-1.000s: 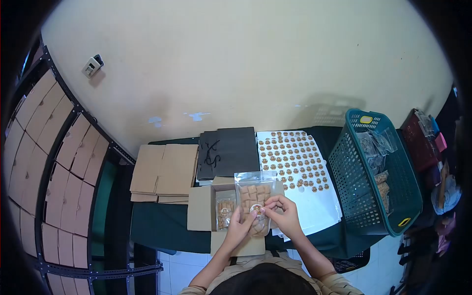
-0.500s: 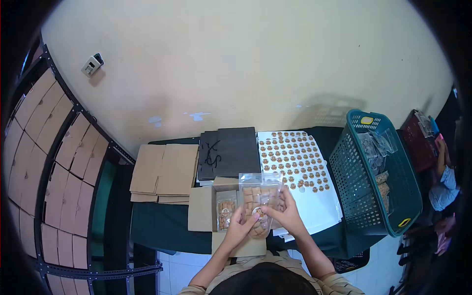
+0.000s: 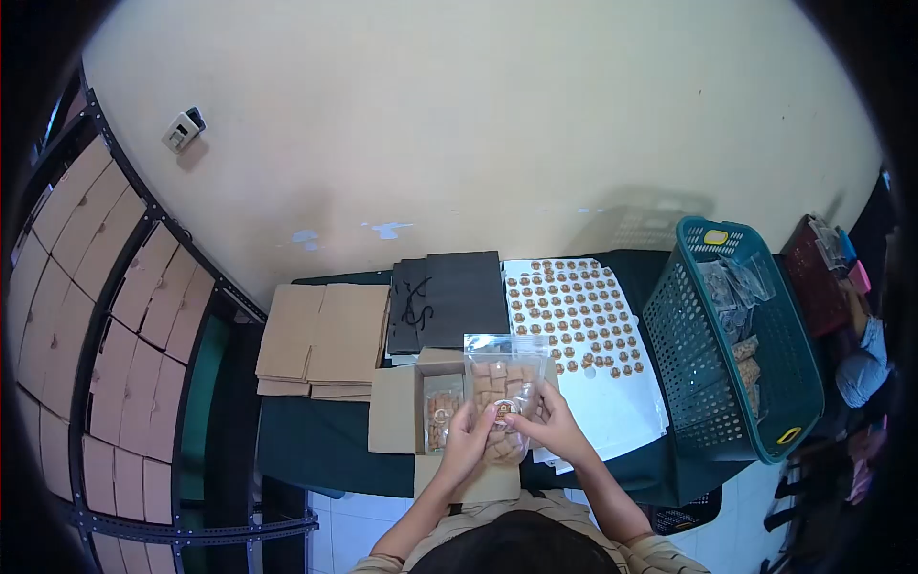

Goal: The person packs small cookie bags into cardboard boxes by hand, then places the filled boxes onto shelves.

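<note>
A clear zip pouch of light brown snack pieces [image 3: 505,379] is held upright between both hands, with a round sticker low on its front. My left hand [image 3: 466,442] grips its lower left side, thumb on the sticker's edge. On the lower right side is my right hand [image 3: 559,429], closed on the same pouch with its thumb also at the sticker. Behind and below the pouch stands an open cardboard box [image 3: 394,411]; another snack pouch [image 3: 441,417] lies inside it. The sheet of round stickers [image 3: 612,407] lies to the right.
Flat brown cartons [image 3: 344,335] and black sheets [image 3: 464,297] lie at the back of the table. A green basket [image 3: 693,383] holding pouches stands on the right. Shelves of boxes [image 3: 124,383] rise on the left. Another person's arm [image 3: 865,335] shows at far right.
My left thumb has moved up to the sticker's left edge, and my right hand has shifted slightly on the pouch. The other person's arm and a pink object at far right have moved slightly.
</note>
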`<state>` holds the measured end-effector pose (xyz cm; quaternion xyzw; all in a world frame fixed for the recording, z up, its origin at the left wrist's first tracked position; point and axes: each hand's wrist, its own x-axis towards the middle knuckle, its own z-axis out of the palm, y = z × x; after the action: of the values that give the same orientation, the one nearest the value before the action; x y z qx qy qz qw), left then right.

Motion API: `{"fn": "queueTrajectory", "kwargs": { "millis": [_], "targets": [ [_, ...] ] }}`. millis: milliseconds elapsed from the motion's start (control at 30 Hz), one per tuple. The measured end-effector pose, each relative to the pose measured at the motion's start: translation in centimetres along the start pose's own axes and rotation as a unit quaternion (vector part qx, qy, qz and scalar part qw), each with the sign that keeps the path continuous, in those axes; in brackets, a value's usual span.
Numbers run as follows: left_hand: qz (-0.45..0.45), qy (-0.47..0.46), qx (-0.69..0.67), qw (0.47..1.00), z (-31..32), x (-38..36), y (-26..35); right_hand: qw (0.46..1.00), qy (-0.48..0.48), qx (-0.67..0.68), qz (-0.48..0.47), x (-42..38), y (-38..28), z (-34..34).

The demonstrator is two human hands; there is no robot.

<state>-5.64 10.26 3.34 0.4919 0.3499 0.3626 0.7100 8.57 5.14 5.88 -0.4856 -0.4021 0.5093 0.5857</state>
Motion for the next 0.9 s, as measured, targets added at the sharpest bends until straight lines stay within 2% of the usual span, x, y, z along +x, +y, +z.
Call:
{"fn": "queueTrajectory", "kwargs": {
  "millis": [67,133,167,267,333,400,433,567,633,700,733,800,833,867,900],
  "targets": [
    [-0.021,0.005,0.001,1.000,0.0,0.1,0.0,1.000,-0.006,0.003,0.007,0.1,0.0,0.0],
    [-0.063,0.019,0.004,0.998,-0.1,0.1,-0.1,0.998,0.000,-0.040,-0.042,0.1,0.4,0.1],
    [-0.014,0.026,-0.005,1.000,0.5,0.1,-0.3,0.995,0.021,-0.084,-0.046,0.0,0.4,0.0],
    [0.019,0.019,-0.034,0.999,0.5,0.5,-1.1,0.984,0.039,-0.149,-0.086,0.2,2.4,-0.4],
    [0.011,0.018,-0.045,0.999,0.5,0.7,-1.2,0.984,0.031,-0.138,-0.110,0.3,2.1,-0.3],
    [0.012,0.035,-0.058,0.998,0.6,0.9,-1.6,0.999,0.015,-0.017,-0.030,0.1,1.2,-0.1],
    [0.013,0.035,-0.058,0.998,0.8,0.9,-1.5,1.000,0.019,0.010,-0.022,0.1,0.8,0.1],
    [0.010,0.023,-0.070,0.997,1.5,0.4,0.2,0.996,0.059,-0.029,-0.067,0.9,1.8,-0.4],
    [0.009,0.004,-0.063,0.998,0.9,0.6,0.4,0.997,0.060,0.004,-0.052,0.7,1.1,-0.2],
    [-0.034,-0.004,0.043,0.998,-0.3,0.8,-0.7,0.997,0.062,0.037,-0.036,0.8,0.8,-0.1],
    [-0.034,-0.004,0.044,0.998,-0.5,1.1,-1.3,0.997,0.061,0.036,-0.035,0.9,0.8,-0.1],
    [0.010,-0.013,0.015,1.000,-0.3,1.3,-1.6,0.997,0.060,0.036,-0.032,1.1,1.3,0.0],
    [0.056,-0.027,0.063,0.996,0.2,0.8,0.1,0.995,0.082,-0.001,-0.059,1.2,2.1,-0.1],
    [0.055,-0.027,0.064,0.996,0.0,0.9,-0.2,0.990,0.104,-0.037,-0.086,1.3,2.6,0.0],
    [0.060,-0.040,0.062,0.995,-0.2,1.2,-0.9,0.986,0.128,-0.013,-0.110,1.5,2.2,0.5]
  ]
}}
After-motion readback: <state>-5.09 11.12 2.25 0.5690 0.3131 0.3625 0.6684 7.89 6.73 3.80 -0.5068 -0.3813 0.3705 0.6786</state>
